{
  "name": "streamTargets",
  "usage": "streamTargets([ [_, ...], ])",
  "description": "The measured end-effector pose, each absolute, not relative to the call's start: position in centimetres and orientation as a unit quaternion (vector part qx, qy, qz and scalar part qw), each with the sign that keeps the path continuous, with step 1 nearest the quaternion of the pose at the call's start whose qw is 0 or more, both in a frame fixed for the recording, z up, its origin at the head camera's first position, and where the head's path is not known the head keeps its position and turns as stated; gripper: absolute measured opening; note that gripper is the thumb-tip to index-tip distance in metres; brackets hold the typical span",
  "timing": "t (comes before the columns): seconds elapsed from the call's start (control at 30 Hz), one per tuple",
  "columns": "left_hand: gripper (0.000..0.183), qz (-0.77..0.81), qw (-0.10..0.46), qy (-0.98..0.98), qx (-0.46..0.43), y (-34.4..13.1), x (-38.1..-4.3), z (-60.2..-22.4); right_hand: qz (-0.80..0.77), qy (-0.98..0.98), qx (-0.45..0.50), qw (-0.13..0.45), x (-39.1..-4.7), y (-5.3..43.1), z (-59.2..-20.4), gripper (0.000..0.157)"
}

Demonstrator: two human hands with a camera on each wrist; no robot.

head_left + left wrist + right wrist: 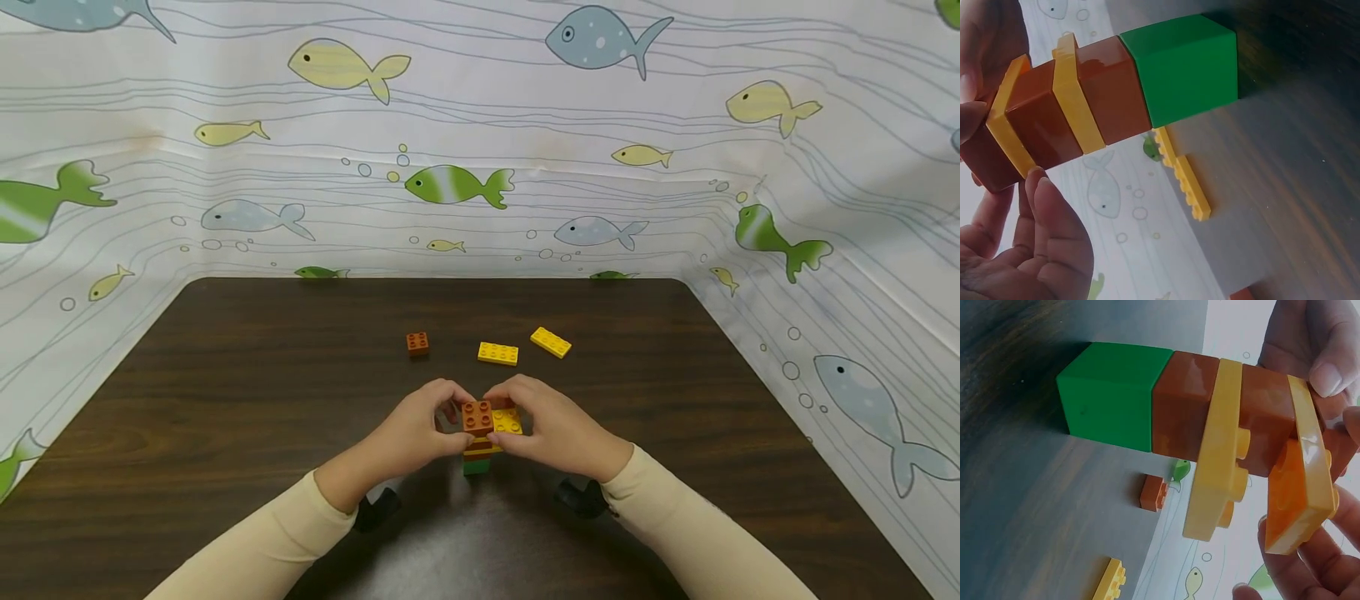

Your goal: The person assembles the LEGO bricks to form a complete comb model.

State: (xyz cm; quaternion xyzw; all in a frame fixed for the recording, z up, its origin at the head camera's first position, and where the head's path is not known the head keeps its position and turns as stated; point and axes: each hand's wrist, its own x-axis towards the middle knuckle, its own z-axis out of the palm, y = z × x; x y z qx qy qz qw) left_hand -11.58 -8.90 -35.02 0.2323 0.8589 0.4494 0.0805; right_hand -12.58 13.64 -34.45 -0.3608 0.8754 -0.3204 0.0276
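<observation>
A tower of toy building bricks stands upright on the table, with a green block (1188, 75) at its base. Above that, brown bricks alternate with yellow plates (1213, 456), which jut out to the right. My left hand (412, 429) pinches the top brown brick (477, 417) from the left, the thumb at its front corner. From the opposite side my right hand (562, 425) grips the same brick, thumb in front and fingers behind. The upper yellow plate (507, 421) juts into the curl of my right hand.
Past the tower on the dark wooden table (225, 400) lie a loose brown brick (417, 343) and two yellow plates, one straight (498, 353) and one angled (551, 342). A fish-patterned curtain (465, 108) surrounds the back and sides.
</observation>
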Motion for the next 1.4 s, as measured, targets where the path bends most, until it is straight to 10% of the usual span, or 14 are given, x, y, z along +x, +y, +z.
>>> streamTargets([
  [1.4,0.03,0.47,0.087,0.85,0.224,-9.08,-11.72,-35.41,-0.412,0.841,-0.338,0.094,-13.53,13.41,-35.26,0.031],
])
